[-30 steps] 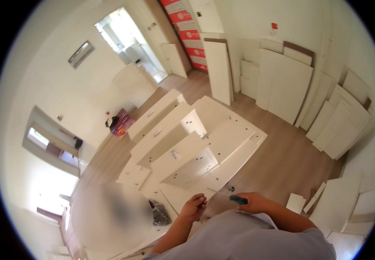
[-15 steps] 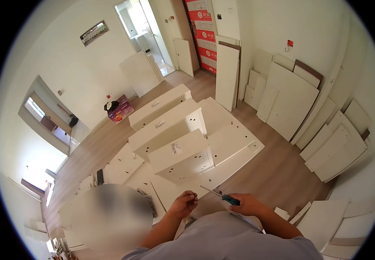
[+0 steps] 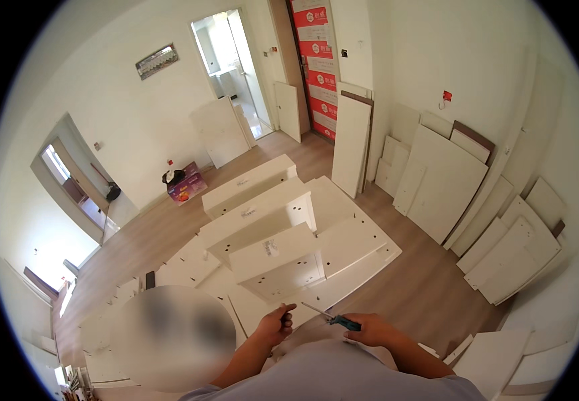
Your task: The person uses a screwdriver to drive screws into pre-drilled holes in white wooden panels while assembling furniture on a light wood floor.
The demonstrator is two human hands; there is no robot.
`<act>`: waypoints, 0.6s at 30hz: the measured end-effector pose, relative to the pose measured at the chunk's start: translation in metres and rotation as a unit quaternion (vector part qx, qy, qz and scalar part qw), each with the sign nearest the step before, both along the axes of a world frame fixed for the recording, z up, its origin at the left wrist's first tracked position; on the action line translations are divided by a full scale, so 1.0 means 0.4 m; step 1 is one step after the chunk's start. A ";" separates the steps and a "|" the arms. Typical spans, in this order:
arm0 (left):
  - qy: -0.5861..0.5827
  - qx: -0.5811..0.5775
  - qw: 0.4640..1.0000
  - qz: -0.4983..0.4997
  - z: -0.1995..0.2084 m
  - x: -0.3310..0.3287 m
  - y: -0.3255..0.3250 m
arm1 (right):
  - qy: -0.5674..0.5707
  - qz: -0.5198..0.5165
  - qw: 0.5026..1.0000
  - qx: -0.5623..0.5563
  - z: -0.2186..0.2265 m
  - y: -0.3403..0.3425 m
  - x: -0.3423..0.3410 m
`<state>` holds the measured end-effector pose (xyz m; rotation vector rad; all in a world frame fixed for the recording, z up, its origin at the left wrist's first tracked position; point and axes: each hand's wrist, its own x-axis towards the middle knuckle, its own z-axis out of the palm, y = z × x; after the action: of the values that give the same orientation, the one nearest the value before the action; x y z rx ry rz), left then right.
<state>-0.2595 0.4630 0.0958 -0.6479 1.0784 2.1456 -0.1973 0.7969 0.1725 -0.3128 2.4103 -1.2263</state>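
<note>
Gripping a teal-handled screwdriver (image 3: 346,323) in the right hand (image 3: 370,328), wrapping fingers round its handle, by the near edge of the white panel (image 3: 267,307). Curling the left hand (image 3: 273,327) narrowly beside its tip, being unable to tell whether pinching anything. Facing white box-shaped pieces (image 3: 256,259) standing inside that edge.

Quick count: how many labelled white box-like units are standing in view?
3: the nearest unit ahead of the left hand, the middle unit behind it, the farthest unit behind that. The blurred patch may hide more.
</note>
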 end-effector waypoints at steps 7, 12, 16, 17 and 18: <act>0.106 -0.040 0.992 -0.059 0.033 -0.007 0.022 | 0.029 0.016 0.999 -0.005 -0.057 0.003 -0.007; 0.112 -0.083 0.987 -0.080 0.016 -0.008 0.043 | 0.050 0.015 0.999 0.003 -0.078 0.001 0.000; 0.119 -0.077 0.988 -0.054 0.052 -0.003 0.067 | 0.045 0.008 0.999 -0.002 -0.073 0.002 0.005; 0.125 -0.073 0.989 -0.035 0.055 -0.005 0.068 | 0.032 0.007 0.999 -0.002 -0.056 0.003 0.002; 0.126 -0.077 0.988 -0.046 0.057 -0.007 0.069 | 0.015 0.008 1.000 0.007 -0.045 0.002 0.000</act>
<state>-0.2621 0.4905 0.1185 -0.3914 1.3916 2.1178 -0.1973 0.7978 0.1545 -0.3479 2.4358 -1.2063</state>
